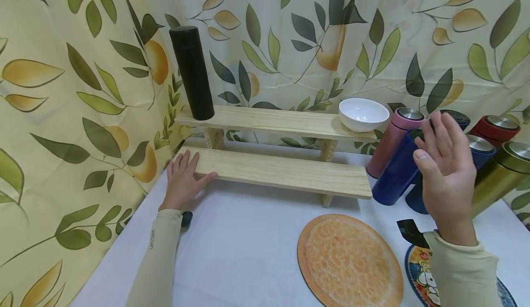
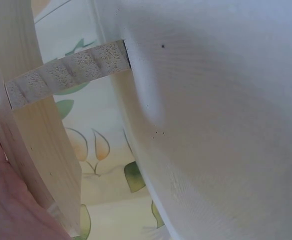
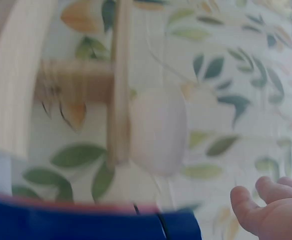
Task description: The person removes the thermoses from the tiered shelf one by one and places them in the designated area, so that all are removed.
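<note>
A two-tier wooden shelf (image 1: 281, 171) stands on the white table. My left hand (image 1: 182, 180) rests on the left end of its lower board, fingers extended and thumb along the front edge. In the left wrist view, part of that hand (image 2: 16, 195) lies against the wood. My right hand (image 1: 449, 178) is raised in front of the bottles, fingers extended, holding nothing. A white bowl (image 1: 363, 114) sits on the upper board's right end, also in the blurred right wrist view. A black bottle (image 1: 192, 74) stands at that board's left end. A blue bottle (image 1: 395, 171) is nearest my right hand.
Beside the blue bottle are a pink bottle (image 1: 393, 143), a red bottle (image 1: 498, 132), a gold bottle (image 1: 501, 176) and darker ones, partly hidden. A round tan mat (image 1: 349, 261) lies in front, a patterned round mat (image 1: 420, 272) under my right sleeve. Leaf-patterned cloth (image 1: 290, 44) hangs behind.
</note>
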Demonstrator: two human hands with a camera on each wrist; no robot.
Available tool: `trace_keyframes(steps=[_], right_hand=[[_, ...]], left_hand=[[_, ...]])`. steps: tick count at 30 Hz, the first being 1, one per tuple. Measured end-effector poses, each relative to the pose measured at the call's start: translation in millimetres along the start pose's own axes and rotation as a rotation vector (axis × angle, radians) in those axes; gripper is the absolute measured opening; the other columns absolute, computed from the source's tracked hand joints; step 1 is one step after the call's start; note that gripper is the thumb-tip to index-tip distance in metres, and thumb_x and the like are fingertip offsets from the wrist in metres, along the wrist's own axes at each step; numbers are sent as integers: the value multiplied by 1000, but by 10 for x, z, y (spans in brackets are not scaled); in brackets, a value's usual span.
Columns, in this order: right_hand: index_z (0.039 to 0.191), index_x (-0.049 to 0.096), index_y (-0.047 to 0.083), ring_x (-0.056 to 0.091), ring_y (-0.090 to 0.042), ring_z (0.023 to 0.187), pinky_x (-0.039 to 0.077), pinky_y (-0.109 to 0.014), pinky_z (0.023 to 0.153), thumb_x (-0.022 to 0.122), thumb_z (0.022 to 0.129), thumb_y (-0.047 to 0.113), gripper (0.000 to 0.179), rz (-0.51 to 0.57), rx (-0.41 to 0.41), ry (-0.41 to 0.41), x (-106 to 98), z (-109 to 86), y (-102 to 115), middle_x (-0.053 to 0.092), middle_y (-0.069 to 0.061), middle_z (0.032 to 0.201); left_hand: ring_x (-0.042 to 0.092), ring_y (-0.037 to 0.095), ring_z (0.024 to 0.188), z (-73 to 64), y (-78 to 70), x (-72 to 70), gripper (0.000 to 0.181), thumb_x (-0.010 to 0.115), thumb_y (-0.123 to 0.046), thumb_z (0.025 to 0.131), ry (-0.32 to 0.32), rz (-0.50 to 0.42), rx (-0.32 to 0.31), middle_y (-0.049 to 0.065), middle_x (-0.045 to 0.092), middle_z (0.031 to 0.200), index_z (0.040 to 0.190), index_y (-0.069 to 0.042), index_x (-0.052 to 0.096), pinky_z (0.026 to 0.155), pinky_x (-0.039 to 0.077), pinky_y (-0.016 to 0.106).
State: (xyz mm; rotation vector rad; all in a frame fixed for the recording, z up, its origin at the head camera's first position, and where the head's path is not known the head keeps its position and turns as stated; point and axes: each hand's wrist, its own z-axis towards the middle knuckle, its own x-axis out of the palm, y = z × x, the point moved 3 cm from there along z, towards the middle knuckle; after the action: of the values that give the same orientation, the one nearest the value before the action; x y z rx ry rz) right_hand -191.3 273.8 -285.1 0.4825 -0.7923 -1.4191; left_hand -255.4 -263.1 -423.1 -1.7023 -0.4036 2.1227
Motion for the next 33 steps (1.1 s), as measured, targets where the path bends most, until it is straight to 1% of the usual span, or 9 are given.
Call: trace_keyframes(steps=[4,6,10,11,17,21,26,33], right_hand=[[165,36,3,31,-28,159,34,-25,119,58,97,-13,73,-65,21,106,203,-60,-88,31,-17,173],[164,37,3,32,-28,158,35,-24,119,59,97,-14,72,-79,30,151,300,-87,-132,32,-18,172],[164,40,4,33,-27,158,35,-24,118,60,98,-13,71,-103,57,204,447,-123,-201,34,-18,171],[164,40,4,32,-28,158,35,-24,119,59,98,-13,71,-94,63,214,472,-131,-215,34,-19,171],[163,41,4,33,-29,158,37,-24,118,58,98,-13,69,-82,80,242,551,-165,-289,35,-21,169],[163,42,3,37,-28,155,38,-24,117,58,99,-13,68,-86,78,262,612,-164,-340,38,-21,168],[162,42,2,43,-25,151,39,-24,116,56,99,-15,67,-58,71,295,721,-151,-415,41,-14,167],[164,38,1,44,-27,149,40,-24,116,57,101,-13,67,-101,118,310,893,-137,-541,41,-12,166]], left_hand=[[4,47,161,26,4,11,102,67,-63,98,-4,6,3,29,11,175,167,3,29,125,-8,60],[4,46,161,35,6,23,102,68,-63,98,-2,6,3,29,11,175,167,2,29,126,-8,60],[4,46,161,48,-1,39,102,68,-63,98,-4,1,0,28,11,175,167,1,30,126,-8,59],[4,46,161,49,-6,38,102,68,-63,98,-5,-2,0,28,11,175,167,1,30,126,-9,59],[4,46,161,53,-19,17,101,67,-63,98,-7,5,-1,28,12,175,167,0,30,126,-8,59],[4,46,161,43,-2,1,101,67,-64,98,-14,9,-3,28,12,175,167,1,30,126,-8,60],[5,46,161,31,24,4,102,67,-64,98,-17,6,-7,28,13,175,167,0,30,126,-7,59],[8,46,160,22,28,14,102,70,-63,97,-28,12,0,28,16,174,167,0,31,126,-4,57]])
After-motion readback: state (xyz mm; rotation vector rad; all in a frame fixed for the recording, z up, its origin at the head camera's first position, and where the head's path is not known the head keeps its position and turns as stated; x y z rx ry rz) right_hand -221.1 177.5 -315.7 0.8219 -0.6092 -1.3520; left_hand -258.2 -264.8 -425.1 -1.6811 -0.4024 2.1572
